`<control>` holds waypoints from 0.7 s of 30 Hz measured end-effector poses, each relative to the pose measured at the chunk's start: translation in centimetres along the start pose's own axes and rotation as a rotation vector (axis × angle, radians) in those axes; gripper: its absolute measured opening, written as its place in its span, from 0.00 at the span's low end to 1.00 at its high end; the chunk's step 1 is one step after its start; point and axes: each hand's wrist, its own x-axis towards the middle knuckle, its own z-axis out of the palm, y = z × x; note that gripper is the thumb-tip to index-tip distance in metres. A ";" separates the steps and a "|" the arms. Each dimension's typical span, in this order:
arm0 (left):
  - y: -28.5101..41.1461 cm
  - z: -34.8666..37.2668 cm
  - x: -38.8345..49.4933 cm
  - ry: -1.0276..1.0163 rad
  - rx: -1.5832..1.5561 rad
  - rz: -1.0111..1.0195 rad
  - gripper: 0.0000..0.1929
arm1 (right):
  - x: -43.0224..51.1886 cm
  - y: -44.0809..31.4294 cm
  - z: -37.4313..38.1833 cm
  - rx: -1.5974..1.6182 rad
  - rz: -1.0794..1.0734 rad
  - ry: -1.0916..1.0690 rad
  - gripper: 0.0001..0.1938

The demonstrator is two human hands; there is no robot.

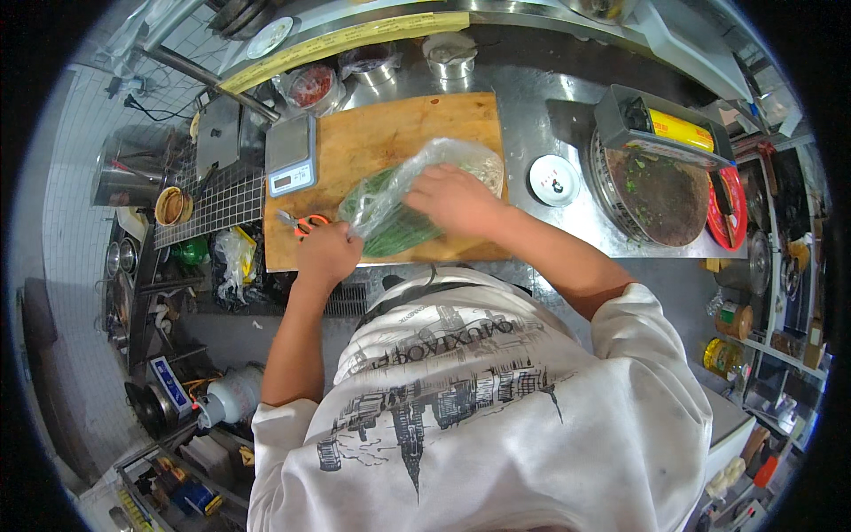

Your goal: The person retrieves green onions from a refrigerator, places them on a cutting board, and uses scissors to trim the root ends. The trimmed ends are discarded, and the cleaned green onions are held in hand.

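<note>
A clear plastic bag (435, 151) lies on a wooden cutting board (399, 116), partly over a bunch of long, thin green vegetables (402, 234). Their pale root ends (490, 169) point right. My left hand (330, 251) grips the gathered edge of the bag at the left, near the board's front edge. Over the middle of the bunch, my right hand (455, 198) touches the plastic with bent fingers; whether it pinches the film is unclear. Orange-handled scissors (307, 223) lie just beyond my left hand, partly hidden by it.
A digital kitchen scale (290, 154) stands on the board's left side. To the right are a small white dish (554, 181), a large round chopping block (658, 193) with green scraps, a grey box (615, 126) and a red plate (730, 219). Metal pots (450, 61) line the back.
</note>
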 end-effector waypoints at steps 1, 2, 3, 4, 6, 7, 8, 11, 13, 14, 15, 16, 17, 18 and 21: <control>0.4 -0.1 -0.3 0.016 -0.042 -0.010 0.14 | 0.2 -0.3 0.2 0.010 -0.003 0.027 0.11; 0.7 -0.2 -0.6 0.056 -0.098 0.009 0.14 | 0.6 -0.7 0.4 0.020 -0.027 0.093 0.11; 0.8 -0.4 -1.0 0.027 -0.134 -0.027 0.14 | 1.1 -0.9 0.6 0.032 -0.064 0.115 0.10; 0.9 -0.5 -1.4 0.022 -0.182 -0.038 0.14 | 1.5 -1.0 0.6 -0.012 0.027 -0.067 0.11; 0.8 -0.7 -2.2 0.031 -0.278 -0.085 0.14 | 2.4 -1.1 0.2 -0.104 0.212 -0.599 0.14; 0.7 -0.6 -2.7 0.042 -0.329 -0.123 0.13 | 2.6 -1.2 -0.2 -0.125 0.241 -0.687 0.16; 0.6 -0.4 -3.1 0.031 -0.383 -0.179 0.13 | 2.5 -1.1 -0.8 -0.165 0.296 -0.860 0.18; 0.3 0.7 -3.7 0.154 -0.491 -0.206 0.13 | 1.7 -2.1 -2.3 0.013 0.191 -0.637 0.21; 0.5 1.5 -3.8 0.217 -0.519 -0.156 0.13 | 2.0 -2.6 -2.3 0.147 0.044 -0.286 0.20; 0.7 1.9 -3.8 0.245 -0.551 -0.121 0.13 | 2.6 -2.9 -1.7 0.171 -0.020 -0.139 0.19; 0.8 2.1 -3.7 0.237 -0.527 -0.158 0.13 | 3.1 -3.1 -1.1 0.194 -0.097 0.021 0.17; 0.9 2.2 -3.5 0.235 -0.523 -0.184 0.13 | 3.7 -3.0 -0.4 0.173 0.010 -0.231 0.14; 0.9 2.3 -3.3 0.224 -0.518 -0.232 0.13 | 3.6 -3.1 0.1 0.134 0.026 -0.335 0.15; 0.9 2.5 -3.1 0.284 -0.464 -0.187 0.13 | 3.4 -3.1 0.6 0.096 0.066 -0.468 0.15; 0.6 3.3 -2.9 0.359 -0.379 -0.196 0.14 | 0.5 -2.9 0.2 0.051 0.268 -0.581 0.14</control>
